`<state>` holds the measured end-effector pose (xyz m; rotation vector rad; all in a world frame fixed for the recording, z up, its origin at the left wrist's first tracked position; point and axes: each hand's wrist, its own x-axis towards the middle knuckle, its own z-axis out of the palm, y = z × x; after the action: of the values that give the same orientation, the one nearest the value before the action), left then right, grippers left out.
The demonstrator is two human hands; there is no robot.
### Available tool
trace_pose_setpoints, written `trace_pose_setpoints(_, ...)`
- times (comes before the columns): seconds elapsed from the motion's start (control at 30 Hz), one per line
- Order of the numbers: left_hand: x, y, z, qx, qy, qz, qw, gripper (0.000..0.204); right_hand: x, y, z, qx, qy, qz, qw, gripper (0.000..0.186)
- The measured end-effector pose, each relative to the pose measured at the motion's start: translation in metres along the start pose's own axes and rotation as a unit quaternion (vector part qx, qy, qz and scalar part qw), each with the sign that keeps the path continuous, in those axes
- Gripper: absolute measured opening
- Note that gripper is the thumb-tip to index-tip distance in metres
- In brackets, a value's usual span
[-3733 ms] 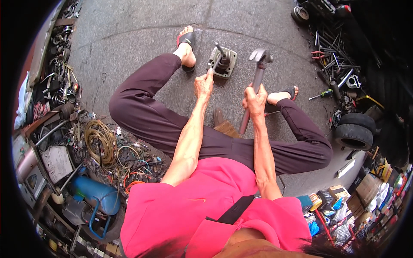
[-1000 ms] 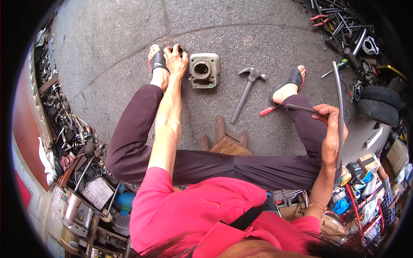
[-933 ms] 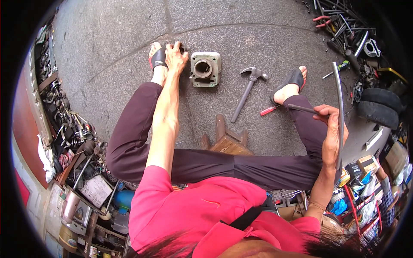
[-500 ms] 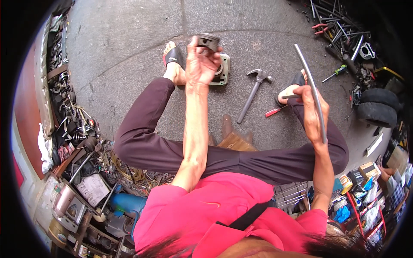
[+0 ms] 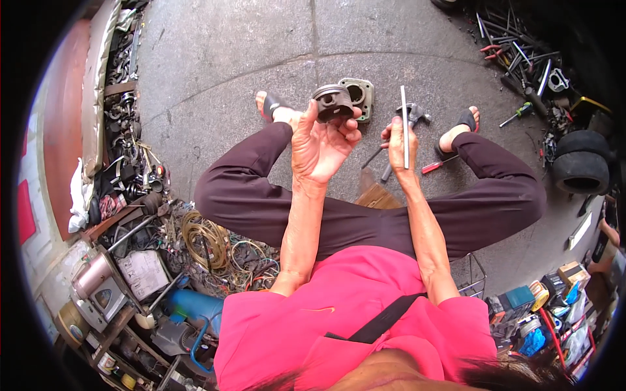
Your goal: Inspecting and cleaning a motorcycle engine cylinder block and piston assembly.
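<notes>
My left hand (image 5: 319,150) is palm up, thumb and fingers around a dark, used piston (image 5: 333,98), whose side hole shows. Upright in my right hand (image 5: 398,151) is a long silver metal rod (image 5: 404,107). A thinner dark rod (image 5: 372,157) also sticks out from its fingers toward the left. Just beyond the piston, an engine cylinder (image 5: 368,109) lies on the floor, partly covered by it. Behind my right hand rests a claw hammer (image 5: 420,116), its handle partly hidden. A red-handled screwdriver (image 5: 431,168) lies to the right, near my foot.
A wooden piece (image 5: 378,197) sits between my legs. Heaped tools (image 5: 515,55), a green-handled screwdriver (image 5: 516,113) and stacked small tyres (image 5: 580,171) line the right. Metal parts (image 5: 124,137) and coiled hose (image 5: 202,238) crowd the left; boxes (image 5: 520,296) stand lower right.
My right hand has swung left with the rods, from near my right foot to in front of the hammer. My left hand has drawn the piston nearer, uncovering more of the cylinder.
</notes>
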<state>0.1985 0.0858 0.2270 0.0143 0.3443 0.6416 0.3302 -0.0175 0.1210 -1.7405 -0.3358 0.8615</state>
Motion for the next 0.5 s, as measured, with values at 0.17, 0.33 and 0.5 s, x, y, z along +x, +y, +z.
trace_pose_setpoints(0.17,-0.008,-0.002,0.013,-0.043,-0.019,-0.046,0.998,0.045,-0.001,0.005,-0.006,-0.137,0.007,-0.093,0.986,0.04)
trace_pose_setpoints(0.33,-0.008,0.012,0.008,0.103,0.033,0.025,0.994,0.043,-0.007,-0.118,-0.056,0.034,-0.098,-0.104,0.989,0.026)
trace_pose_setpoints(0.5,0.041,-0.008,-0.079,0.455,0.268,0.137,0.838,0.032,-0.006,-0.079,-0.024,0.167,-0.176,-0.134,0.961,0.035)
